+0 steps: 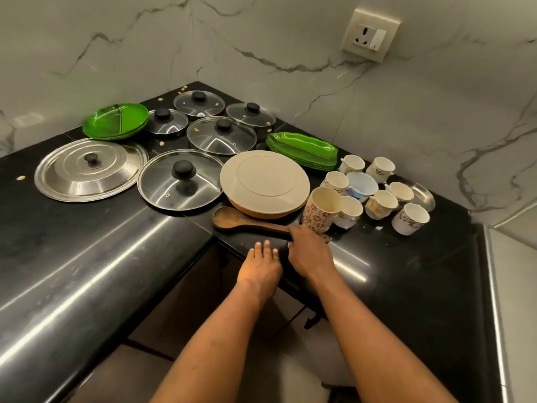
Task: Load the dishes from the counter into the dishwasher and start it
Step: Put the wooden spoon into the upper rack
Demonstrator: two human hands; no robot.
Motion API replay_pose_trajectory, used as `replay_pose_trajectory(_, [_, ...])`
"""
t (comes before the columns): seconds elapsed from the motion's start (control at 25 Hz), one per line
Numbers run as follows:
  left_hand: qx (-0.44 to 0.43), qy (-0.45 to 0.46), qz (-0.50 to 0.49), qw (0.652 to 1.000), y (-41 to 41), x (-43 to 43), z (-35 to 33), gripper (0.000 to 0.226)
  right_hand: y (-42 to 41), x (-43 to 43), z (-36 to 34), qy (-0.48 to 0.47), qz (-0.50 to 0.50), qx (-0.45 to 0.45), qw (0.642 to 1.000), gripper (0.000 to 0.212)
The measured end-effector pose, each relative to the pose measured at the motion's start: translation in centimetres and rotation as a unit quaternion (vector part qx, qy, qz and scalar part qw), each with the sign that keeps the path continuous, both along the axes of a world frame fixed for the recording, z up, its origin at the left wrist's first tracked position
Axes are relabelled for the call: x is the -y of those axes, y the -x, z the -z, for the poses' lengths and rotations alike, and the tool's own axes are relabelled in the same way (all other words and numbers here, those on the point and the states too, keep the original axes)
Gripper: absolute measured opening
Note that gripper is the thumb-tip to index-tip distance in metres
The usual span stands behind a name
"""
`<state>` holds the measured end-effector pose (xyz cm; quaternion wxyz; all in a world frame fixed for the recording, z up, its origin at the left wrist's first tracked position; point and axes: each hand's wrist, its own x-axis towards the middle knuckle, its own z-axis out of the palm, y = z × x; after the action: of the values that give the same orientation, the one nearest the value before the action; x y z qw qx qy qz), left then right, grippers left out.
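While the right hand (309,254) lies over the handle end of the wooden spoon (232,219), its fingers are curled down round the handle, gripping it. The spoon lies flat on the black counter (101,228), bowl pointing left, near the front edge. The left hand (260,264) is just beside the right, released, with straight fingers resting on the counter's front edge and holding nothing.

Directly behind the spoon sits an orange dish (255,212) covered by a cream lid (263,183). To its right stands a floral tumbler (321,209), tilted, at the front of a cluster of white cups (351,210). A blue-and-white tub (361,186) sits among them, and a small steel plate (424,196) lies at the cluster's far right.

Left of the dish lies a large glass lid (180,180), and beyond it a steel lid (90,168). Four smaller glass lids (222,135) lie further back towards the corner. A stack of round green plates (116,120) sits at rear left, and a stack of oblong green trays (303,148) behind the cream lid. A wall socket (370,34) is mounted on the marble wall above.
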<state>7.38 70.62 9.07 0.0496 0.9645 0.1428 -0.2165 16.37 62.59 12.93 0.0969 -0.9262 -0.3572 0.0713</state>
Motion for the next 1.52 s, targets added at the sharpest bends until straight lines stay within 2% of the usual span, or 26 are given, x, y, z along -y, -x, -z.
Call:
replay_pose_trajectory(0.16, [0.027, -0.011, 0.021, 0.999, 0.1, -0.2, 0.8, 0.062, -1.5, -3.5, 0.3, 0.036, 0.005, 0.001, 0.999, 0.019])
replay_pose_trajectory(0.4, [0.046, -0.01, 0.049, 0.998, 0.0, -1.0, 1.0, 0.061, -3.0, -5.3, 0.7, 0.077, -0.027, 0.003, 0.997, 0.016])
replay_pose_trajectory(0.52, [0.042, -0.014, 0.049, 0.998, -0.2, -1.0, 0.7, 0.059, -2.9, -6.0, 0.1, 0.122, -0.066, 0.009, 0.99, 0.021])
replay_pose_trajectory(0.64, [0.044, -0.011, 0.053, 0.998, -0.4, -1.1, 0.7, 0.058, -2.5, -6.3, -0.6, 0.167, -0.081, -0.032, 0.982, 0.023])
replay_pose_trajectory(0.84, [0.05, -0.001, 0.033, 0.998, -0.2, -0.7, 0.8, 0.058, -0.9, -4.4, -1.7, 0.178, -0.063, -0.072, 0.979, 0.019])
replay_pose_trajectory(0.96, [0.047, 0.017, 0.011, 0.999, -0.1, -0.3, 0.3, 0.057, 0.1, -1.9, -2.5, 0.135, -0.027, -0.129, 0.982, 0.014])
replay_pose_trajectory(1.08, [0.017, 0.017, -0.001, 1.0, 0.0, 0.0, -0.4, 0.069, 1.3, 1.6, -3.4, 0.06, 0.044, -0.193, 0.978, 0.018])
replay_pose_trajectory(1.16, [-0.001, -0.011, -0.005, 1.0, 0.7, 0.3, -0.5, 0.077, 1.9, 4.5, -3.6, -0.001, 0.098, -0.243, 0.965, 0.022])
replay_pose_trajectory(1.32, [0.058, -0.01, -0.007, 0.998, 3.9, 3.3, -0.3, 0.08, 3.7, 10.5, -3.4, -0.127, 0.134, -0.337, 0.923, 0.038])
replay_pose_trajectory(1.4, [0.068, 0.017, -0.004, 0.998, 5.4, 5.7, -0.3, 0.081, 5.0, 13.0, -3.1, -0.172, 0.144, -0.341, 0.913, 0.026])
replay_pose_trajectory(1.52, [0.063, 0.041, 0.005, 0.997, 7.3, 8.9, 0.0, 0.083, 7.4, 16.1, -2.7, -0.238, 0.181, -0.344, 0.89, 0.02])
